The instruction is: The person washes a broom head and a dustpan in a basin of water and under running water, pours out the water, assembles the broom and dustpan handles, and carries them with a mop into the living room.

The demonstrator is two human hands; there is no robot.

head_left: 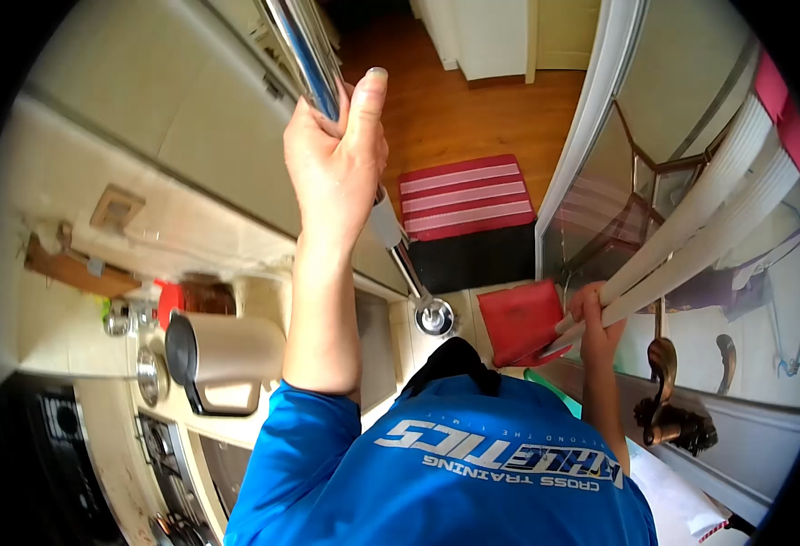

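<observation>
My left hand is raised in front of me, fingers wrapped round a shiny metal pole. Below the hand the pole continues down through a grey sleeve to a round metal disc at the floor, like a spin mop's head. Low on the right, my right hand is closed round two long white handles with pink ends at the upper right. Beside that hand a red dustpan hangs near the floor. What sits at the lower end of the other handle is hidden.
A red striped mat lies at the doorway on the wooden floor. On the left counter stand a beige jug, a red-lidded jar and a gas stove. Close on my right is a glass door with a bronze handle.
</observation>
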